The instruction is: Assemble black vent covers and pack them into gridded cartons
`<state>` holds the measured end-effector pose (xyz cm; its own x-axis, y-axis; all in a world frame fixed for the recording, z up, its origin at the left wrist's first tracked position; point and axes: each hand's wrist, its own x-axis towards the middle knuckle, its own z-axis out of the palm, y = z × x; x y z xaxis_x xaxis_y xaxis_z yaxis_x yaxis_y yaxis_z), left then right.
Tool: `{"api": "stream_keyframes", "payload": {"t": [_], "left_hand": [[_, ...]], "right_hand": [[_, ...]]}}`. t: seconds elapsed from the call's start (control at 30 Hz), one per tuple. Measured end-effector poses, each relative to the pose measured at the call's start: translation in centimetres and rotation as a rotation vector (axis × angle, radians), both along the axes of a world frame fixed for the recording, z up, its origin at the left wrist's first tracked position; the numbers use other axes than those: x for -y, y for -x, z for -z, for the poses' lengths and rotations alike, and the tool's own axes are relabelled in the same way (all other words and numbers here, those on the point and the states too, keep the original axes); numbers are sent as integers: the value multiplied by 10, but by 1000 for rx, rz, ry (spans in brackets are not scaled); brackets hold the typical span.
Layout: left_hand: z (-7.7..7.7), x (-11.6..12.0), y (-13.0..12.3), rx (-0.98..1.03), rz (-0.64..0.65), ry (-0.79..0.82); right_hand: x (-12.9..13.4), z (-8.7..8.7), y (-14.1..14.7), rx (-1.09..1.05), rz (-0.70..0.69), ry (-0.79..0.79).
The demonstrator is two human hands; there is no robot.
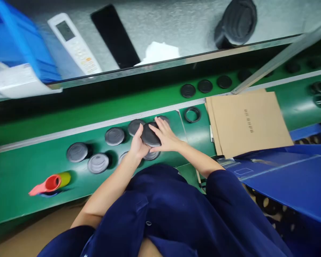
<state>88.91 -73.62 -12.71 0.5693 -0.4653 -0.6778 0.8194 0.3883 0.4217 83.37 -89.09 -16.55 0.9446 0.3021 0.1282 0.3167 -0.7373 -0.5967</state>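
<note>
Between my two hands is a round black cap point(151, 135), lifted just over the green bench top. My left hand point(138, 144) grips its near left side with the thumb up along the edge. Over its right side lie the fingers of my right hand point(167, 137), thumb across the top. Beneath and around my hands several similar round caps stand on the bench, among them one cap point(115, 136) to the left and one part-hidden cap point(152, 156) below. Farther left are two more, a dark cap point(77, 152) and a greyer ridged cap point(98, 163).
A black ring point(192, 114) and cardboard sheets point(248, 123) lie to the right, beside blue bins point(283, 178). A red and yellow tape-like item point(53, 182) stands at left. Overhead, a shelf point(198, 26) holds a remote point(75, 44) and phone point(115, 35). Caps line the green conveyor point(160, 103).
</note>
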Motion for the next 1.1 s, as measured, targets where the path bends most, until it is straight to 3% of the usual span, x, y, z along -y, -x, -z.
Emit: {"api": "stream_keyframes", "payload": {"t": [0.1,0.23,0.3,0.43,0.53,0.6,0.7,0.77,0.87,0.97,1.03,1.1], "left_hand": [[7,21,-1,22,121,-41],[15,27,-10,75,208,-83],[19,22,-17,66,222,-134],[31,3,-25,29,226,-214],[48,-18,-21,122,247,-333],[64,-35,-13,302,309,-526],[89,-57,5,693,506,-875],[100,-62,19,940,700,-1015],[111,-54,34,1179,1057,-1074],[118,-42,38,1256,1329,-1068],[117,-38,39,1247,1400,-1089],[109,-39,43,1223,1378,-1120]], "right_hand": [[26,17,-8,-64,114,51],[106,47,-25,-184,640,258],[147,65,-33,-272,829,374],[189,94,-40,-410,845,490],[194,101,-45,-422,818,530],[193,101,-50,-321,833,568],[190,106,-55,-191,883,610],[187,115,-52,-239,874,599],[184,128,-44,-327,859,564],[182,131,-42,-394,866,507],[171,122,-47,-394,862,488],[145,104,-55,-305,827,487]]}}
